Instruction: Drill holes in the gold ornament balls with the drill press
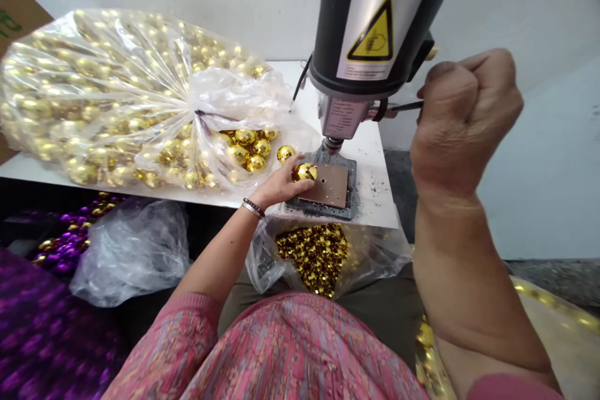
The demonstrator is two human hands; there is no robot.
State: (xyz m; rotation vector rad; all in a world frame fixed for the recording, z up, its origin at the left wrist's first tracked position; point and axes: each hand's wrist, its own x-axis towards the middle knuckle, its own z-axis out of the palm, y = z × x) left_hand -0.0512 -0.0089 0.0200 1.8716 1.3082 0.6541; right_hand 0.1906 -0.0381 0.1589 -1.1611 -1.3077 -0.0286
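Note:
My left hand (285,184) has its fingers closed around a shiny gold faceted ball (307,172) at the left edge of a brown plate (335,186). The plate has a small hole and lies on the dark metal base (351,200) of a drill press (370,25). The drill's chuck (333,145) points down above the plate, right of the ball. My right hand (462,112), raised at the right, is wrapped round the end of the drill press's lever (407,106). Another gold ball (285,153) sits just behind my left fingers.
A large clear bag (107,94) of gold balls lies open on the white table (375,212). Below the table's front edge hangs a bag (312,259) with many gold balls. Crumpled plastic (135,250) and purple balls (70,244) are at the left.

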